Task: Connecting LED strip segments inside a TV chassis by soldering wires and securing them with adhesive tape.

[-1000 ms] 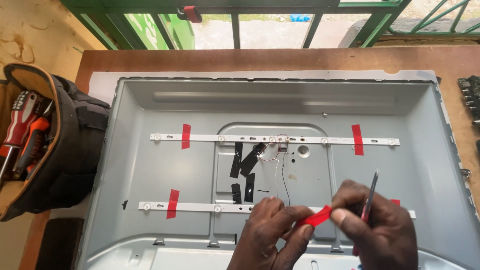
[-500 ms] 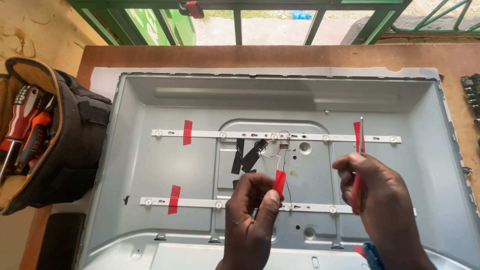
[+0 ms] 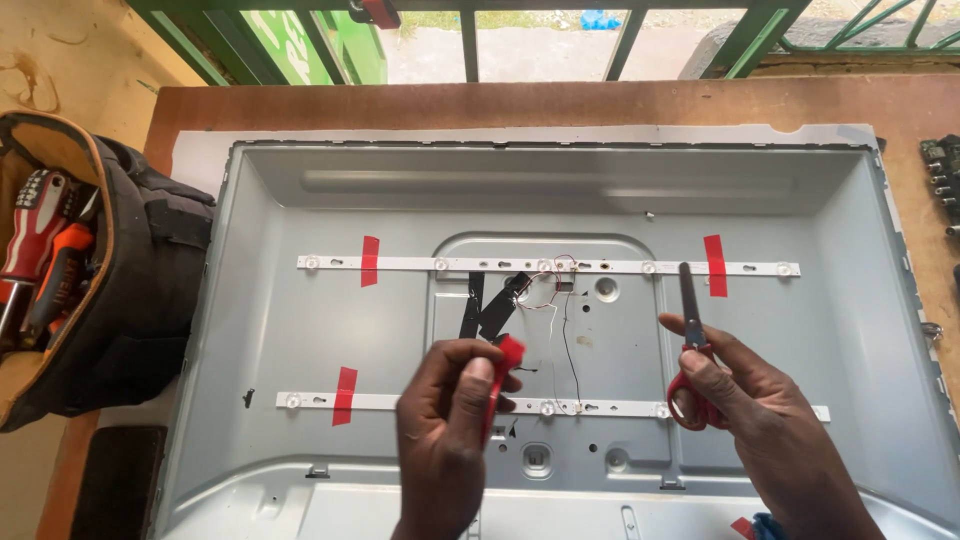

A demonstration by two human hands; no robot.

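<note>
The left hand (image 3: 445, 420) is closed on a small piece of red tape (image 3: 503, 372), pinched between thumb and fingertips and held up over the near middle of the big grey metal panel (image 3: 300, 330). The tape looks very light, thin and floppy, and one side is likely sticky, so it could fold over and stick to itself or to the fingers; holding it by one end with just the fingertips seems best. The right hand (image 3: 745, 400) is closed around the red handles of a pair of scissors (image 3: 692, 350). The blades point up and away, and they look shut. The scissors are stiff and hard, with sharp tips, so the handles are the safe place to hold. Under the hands, two long white strips lie across the panel, a far strip (image 3: 440, 265) and a near strip (image 3: 400, 402). Red tape pieces (image 3: 370, 260) already sit on them near their ends. Thin wires (image 3: 565, 330) and black tape bits (image 3: 485, 305) lie in the middle of the panel. The panel rests on a brown table (image 3: 560, 100). A black tool bag (image 3: 110, 290) with screwdrivers (image 3: 45, 250) sits off the left edge.
</note>
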